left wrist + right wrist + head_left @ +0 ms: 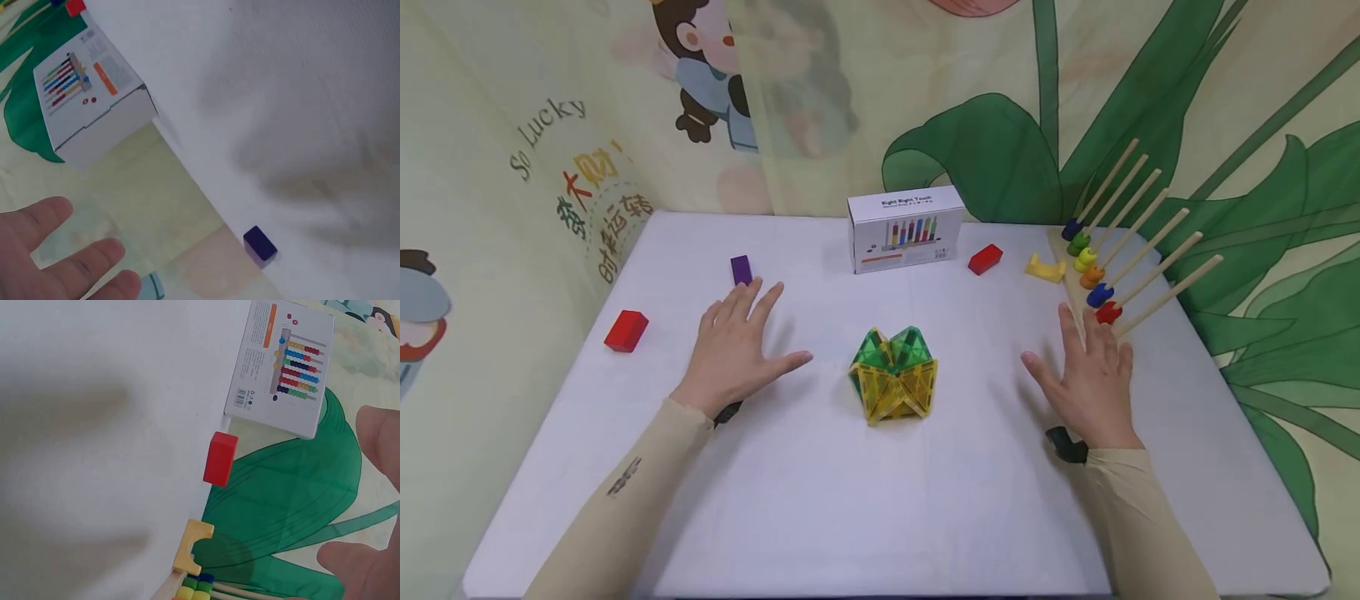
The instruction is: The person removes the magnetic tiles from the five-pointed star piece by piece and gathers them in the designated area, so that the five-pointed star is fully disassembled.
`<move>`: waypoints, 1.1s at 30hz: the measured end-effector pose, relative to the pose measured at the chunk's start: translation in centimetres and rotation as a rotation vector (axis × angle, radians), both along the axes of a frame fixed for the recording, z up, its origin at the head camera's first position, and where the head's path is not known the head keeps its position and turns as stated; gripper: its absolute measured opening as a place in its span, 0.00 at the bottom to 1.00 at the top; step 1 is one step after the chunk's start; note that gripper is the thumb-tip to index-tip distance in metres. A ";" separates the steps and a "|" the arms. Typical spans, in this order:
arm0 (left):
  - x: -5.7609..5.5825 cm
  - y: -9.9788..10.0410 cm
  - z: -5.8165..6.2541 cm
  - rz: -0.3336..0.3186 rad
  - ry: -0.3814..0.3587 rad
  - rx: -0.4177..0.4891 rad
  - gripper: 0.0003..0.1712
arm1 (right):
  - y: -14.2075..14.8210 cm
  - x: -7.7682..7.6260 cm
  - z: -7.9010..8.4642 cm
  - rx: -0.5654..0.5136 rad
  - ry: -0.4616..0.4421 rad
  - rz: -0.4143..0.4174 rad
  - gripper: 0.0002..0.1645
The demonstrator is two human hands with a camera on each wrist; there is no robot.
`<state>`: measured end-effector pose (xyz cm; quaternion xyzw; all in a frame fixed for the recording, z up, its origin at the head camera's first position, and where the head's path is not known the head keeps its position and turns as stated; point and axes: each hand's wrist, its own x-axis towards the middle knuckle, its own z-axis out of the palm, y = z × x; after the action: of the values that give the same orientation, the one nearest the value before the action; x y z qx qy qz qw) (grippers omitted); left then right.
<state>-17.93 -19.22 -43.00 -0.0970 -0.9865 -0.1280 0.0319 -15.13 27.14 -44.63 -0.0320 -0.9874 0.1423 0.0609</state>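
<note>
My left hand [730, 350] hovers over the left half of the table with fingers spread, holding nothing; its fingertips overlap a purple block [741, 269] in the head view. On the right, my right hand [1092, 383] is also spread and holds nothing, its fingertips close to a wooden rack of upright pegs [1150, 242] with coloured beads at their bases. Between the hands stands a crown-like shape of translucent green and yellow tiles [895, 379]. Neither hand touches it. In the left wrist view the purple block [259, 245] lies near the table edge.
A white printed box [906, 233] stands at the back of the white table [850, 517]. Right of it lie a red block [985, 259] and a yellow arch-shaped block [1045, 268]. Another red block [627, 331] sits near the left edge. A patterned curtain hangs behind.
</note>
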 end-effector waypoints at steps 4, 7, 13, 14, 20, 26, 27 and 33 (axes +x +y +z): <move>-0.2 0.8 -0.4 -0.070 -0.016 0.011 0.63 | -0.5 0.0 -0.3 0.004 -0.024 -0.001 0.60; -0.3 1.5 -0.6 -0.115 -0.033 0.030 0.61 | -0.8 0.0 -0.6 0.002 -0.029 0.004 0.60; -0.1 3.1 -1.0 -0.206 -0.087 0.083 0.57 | -1.2 0.0 -1.0 -0.014 -0.049 0.023 0.59; -0.1 3.4 -1.0 -0.224 -0.106 0.099 0.57 | -1.3 0.0 -1.1 -0.020 -0.052 0.029 0.59; 0.2 5.0 -1.5 -0.290 -0.210 0.195 0.55 | -2.6 -0.1 -1.4 -0.053 -0.096 0.082 0.56; 0.4 6.1 -1.8 -0.308 -0.242 0.249 0.53 | -4.4 -0.4 -1.6 -0.120 -0.194 0.180 0.49; 0.4 6.2 -1.8 -0.311 -0.240 0.254 0.53 | -4.7 -0.4 -1.6 -0.143 -0.208 0.199 0.48; 0.4 6.8 -1.9 -0.335 -0.227 0.273 0.52 | -6.3 -0.2 -1.9 -0.268 -0.253 0.341 0.48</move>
<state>-17.53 -12.44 -44.86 -0.2388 -0.9275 -0.2739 -0.0880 -15.34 20.85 -46.57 0.1096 -0.9506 0.2752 -0.0927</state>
